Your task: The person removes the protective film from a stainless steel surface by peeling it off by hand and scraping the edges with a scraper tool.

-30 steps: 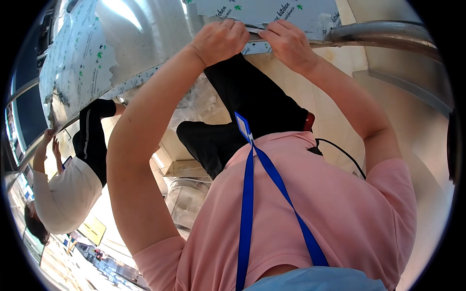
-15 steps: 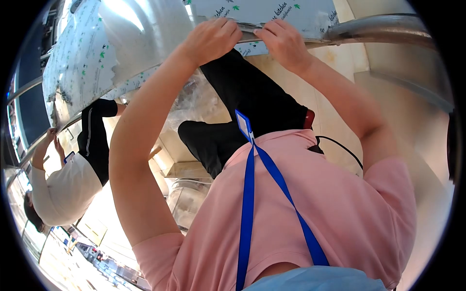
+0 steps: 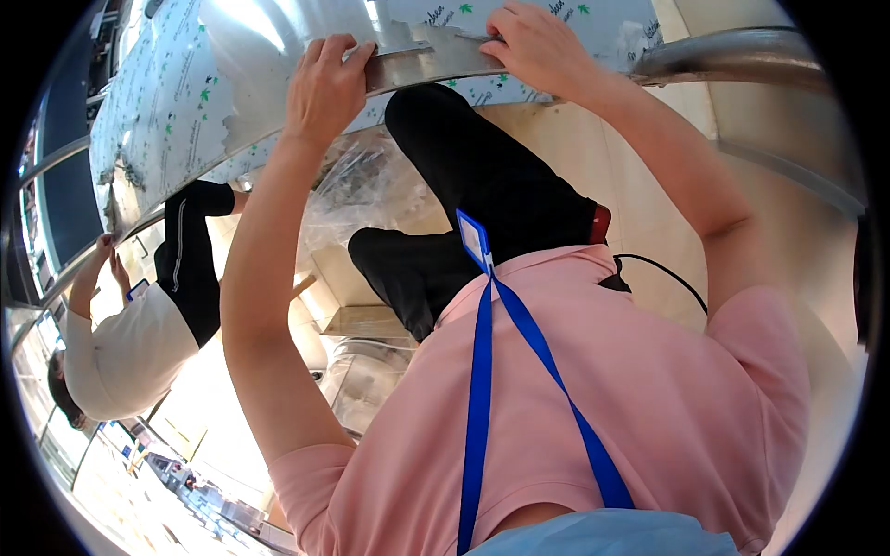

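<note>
A shiny metal sheet (image 3: 408, 72) fills the top of the view, its edge curving across in front of me. Protective film (image 3: 269, 69) with printed letters and green leaves covers much of it. My left hand (image 3: 329, 88) is closed at the edge on what looks like the film; its fingertips are partly hidden. To the right, my right hand (image 3: 538, 51) has its fingers curled and pinches the film's lip near the edge. Between the two hands a strip of bare metal shows.
Another person (image 3: 139, 343) in a white top works at the sheet's far left end. A thick metal tube (image 3: 732, 54) runs off to the right. Clear crumpled plastic (image 3: 371, 181) lies below the sheet. A blue lanyard (image 3: 477, 398) hangs down my front.
My left hand has moved left along the edge, away from the right hand, and more bare metal shows between them. My right hand has shifted slightly up.
</note>
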`<state>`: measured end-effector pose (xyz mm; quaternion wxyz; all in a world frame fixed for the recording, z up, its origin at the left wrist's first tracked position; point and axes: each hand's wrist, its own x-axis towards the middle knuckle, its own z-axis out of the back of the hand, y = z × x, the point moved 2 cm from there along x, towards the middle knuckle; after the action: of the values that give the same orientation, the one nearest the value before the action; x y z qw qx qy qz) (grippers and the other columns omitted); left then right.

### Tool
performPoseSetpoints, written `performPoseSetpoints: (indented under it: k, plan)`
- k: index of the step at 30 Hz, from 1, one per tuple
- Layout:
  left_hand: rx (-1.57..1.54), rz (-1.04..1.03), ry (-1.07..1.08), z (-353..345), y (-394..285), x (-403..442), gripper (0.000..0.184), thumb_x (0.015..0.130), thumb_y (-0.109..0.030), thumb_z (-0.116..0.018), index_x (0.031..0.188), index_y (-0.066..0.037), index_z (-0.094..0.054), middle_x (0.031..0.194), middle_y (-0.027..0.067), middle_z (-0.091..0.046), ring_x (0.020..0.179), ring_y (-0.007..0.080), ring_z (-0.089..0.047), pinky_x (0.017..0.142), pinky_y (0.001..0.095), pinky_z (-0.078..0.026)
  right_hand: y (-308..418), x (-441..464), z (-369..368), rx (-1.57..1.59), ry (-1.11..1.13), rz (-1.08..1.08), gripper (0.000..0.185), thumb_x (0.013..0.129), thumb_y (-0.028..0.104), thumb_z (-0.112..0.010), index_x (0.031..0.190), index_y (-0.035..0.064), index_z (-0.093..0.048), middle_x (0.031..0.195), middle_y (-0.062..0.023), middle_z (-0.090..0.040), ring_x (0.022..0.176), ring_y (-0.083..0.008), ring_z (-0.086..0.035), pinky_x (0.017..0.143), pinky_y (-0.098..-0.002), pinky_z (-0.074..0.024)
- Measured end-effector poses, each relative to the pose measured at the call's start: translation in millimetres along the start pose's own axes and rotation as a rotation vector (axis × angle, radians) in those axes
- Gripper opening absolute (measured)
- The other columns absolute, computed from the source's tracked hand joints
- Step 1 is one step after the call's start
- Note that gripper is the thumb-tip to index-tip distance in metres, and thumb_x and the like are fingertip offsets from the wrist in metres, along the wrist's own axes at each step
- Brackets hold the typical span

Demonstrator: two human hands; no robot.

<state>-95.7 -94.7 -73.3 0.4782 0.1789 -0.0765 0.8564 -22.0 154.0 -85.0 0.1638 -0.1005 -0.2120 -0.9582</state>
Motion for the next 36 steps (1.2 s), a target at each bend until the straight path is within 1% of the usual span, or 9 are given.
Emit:
performPoseSetpoints:
  k: [6, 9, 14, 17, 21, 27, 32, 35, 36]
  plan:
    - [-0.217, 0.126, -0.049, -3.0, 0.1, 3.8, 0.032, 0.070, -0.001, -0.057, 0.100, -0.008, -0.067, 0.097, 0.0086, -0.058, 0.089, 0.0291, -0.055, 0.079, 0.0383, -0.049, -10.4, 13.8, -16.7, -0.080, 0.180, -0.091, 0.023, 0.083, 0.019, -0.054, 0.077, -0.0018, -0.061, 0.077, -0.0206, -0.060, 0.078, -0.0368, -0.060, 0.070, -0.0450, -0.0482]
    - [-0.168, 0.059, -0.153, 3.9, -12.3, 15.4, 0.031, 0.077, -0.001, -0.058, 0.108, -0.003, -0.064, 0.099, 0.0111, -0.062, 0.093, 0.0255, -0.060, 0.081, 0.0334, -0.049, -18.0, 21.1, -16.0, -0.022, 0.203, -0.170, 0.023, 0.083, 0.019, -0.054, 0.078, -0.0014, -0.062, 0.079, -0.0223, -0.062, 0.079, -0.0383, -0.061, 0.071, -0.0453, -0.0487]
    - [-0.449, 0.095, -0.057, -19.0, -59.7, 63.8, 0.014, 0.079, -0.013, -0.062, 0.089, -0.003, -0.063, 0.095, 0.0151, -0.058, 0.093, 0.0347, -0.054, 0.082, 0.0418, -0.045, -36.1, 27.0, -16.0, 0.127, 0.127, -0.098, 0.019, 0.081, 0.019, -0.058, 0.081, 0.0008, -0.065, 0.079, -0.0213, -0.064, 0.080, -0.0391, -0.061, 0.073, -0.0453, -0.0484]
    - [-0.456, 0.107, 0.078, -29.5, -59.6, 73.3, 0.012, 0.080, -0.013, -0.060, 0.086, -0.003, -0.062, 0.092, 0.0156, -0.057, 0.092, 0.0352, -0.054, 0.081, 0.0424, -0.045, -38.6, 29.4, 1.4, 0.271, 0.248, -0.278, 0.020, 0.080, 0.019, -0.060, 0.083, 0.0000, -0.065, 0.081, -0.0216, -0.064, 0.082, -0.0388, -0.061, 0.074, -0.0443, -0.0479]
    - [-0.404, 0.062, 0.198, -39.4, -57.6, 79.8, 0.010, 0.081, -0.013, -0.059, 0.082, -0.003, -0.060, 0.090, 0.0166, -0.056, 0.093, 0.0366, -0.054, 0.081, 0.0432, -0.045, -44.7, 17.7, 15.7, 0.208, 0.284, -0.132, 0.019, 0.080, 0.018, -0.060, 0.085, 0.0006, -0.065, 0.082, -0.0217, -0.063, 0.082, -0.0383, -0.060, 0.074, -0.0437, -0.0473]
    - [-0.605, 0.243, 0.095, -46.3, -44.2, 93.3, 0.014, 0.085, -0.014, -0.057, 0.082, -0.001, -0.059, 0.082, 0.0187, -0.059, 0.080, 0.0385, -0.057, 0.070, 0.0437, -0.046, -27.3, 5.4, 26.2, 0.100, 0.271, 0.045, 0.014, 0.079, 0.016, -0.061, 0.083, 0.0031, -0.063, 0.081, -0.0182, -0.061, 0.079, -0.0385, -0.059, 0.073, -0.0452, -0.0470]
    - [-0.886, 0.528, 0.124, -39.4, -37.9, 96.6, 0.019, 0.087, -0.017, -0.060, 0.090, 0.001, -0.062, 0.070, 0.0111, -0.061, 0.068, 0.0218, -0.058, 0.063, 0.0338, -0.046, -30.7, 5.8, 8.2, 0.086, 0.252, 0.016, 0.015, 0.078, 0.017, -0.061, 0.084, 0.0030, -0.062, 0.082, -0.0178, -0.062, 0.078, -0.0391, -0.059, 0.073, -0.0455, -0.0470]
    - [-1.077, 0.617, 0.108, -52.3, -32.6, 87.0, 0.019, 0.087, -0.018, -0.062, 0.094, 0.000, -0.064, 0.073, 0.0056, -0.061, 0.069, 0.0129, -0.056, 0.063, 0.0278, -0.046, -40.3, 16.6, -3.3, 0.093, 0.039, -0.094, 0.016, 0.079, 0.017, -0.062, 0.087, 0.0023, -0.063, 0.081, -0.0143, -0.064, 0.073, -0.0311, -0.062, 0.067, -0.0411, -0.0485]
    - [-1.131, 0.628, 0.094, -53.7, -31.3, 83.5, 0.019, 0.087, -0.018, -0.063, 0.095, 0.000, -0.064, 0.075, 0.0039, -0.061, 0.070, 0.0105, -0.055, 0.064, 0.0261, -0.046, -37.1, 24.9, 5.6, 0.262, 0.150, -0.226, 0.015, 0.081, 0.016, -0.062, 0.088, 0.0018, -0.064, 0.081, -0.0131, -0.065, 0.072, -0.0279, -0.062, 0.066, -0.0389, -0.0490]
